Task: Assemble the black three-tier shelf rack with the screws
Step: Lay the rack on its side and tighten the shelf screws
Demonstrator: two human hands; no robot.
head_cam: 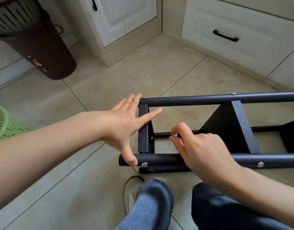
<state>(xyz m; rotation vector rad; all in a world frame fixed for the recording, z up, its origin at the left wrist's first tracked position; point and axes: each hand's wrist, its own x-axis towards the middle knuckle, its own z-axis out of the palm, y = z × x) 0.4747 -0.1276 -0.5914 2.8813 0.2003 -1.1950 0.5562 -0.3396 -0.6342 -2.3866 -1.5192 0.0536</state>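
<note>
Head: left hand (124, 123) splayed on rack (209, 98); right hand (202, 150) pinches screw (175, 135) (tiny).

No legible text anywhere. Only marking: small orange-red and white print low on side of dark brown bin (43, 52), too blurred to read; white strokes just right of orange patch might be digits, cannot tell. Relative to bin: white cabinets to right, black rack below right, green basket below left, all bare of labels, brands or numbers. Screw heads on rack unmarked at this resolution.
</note>
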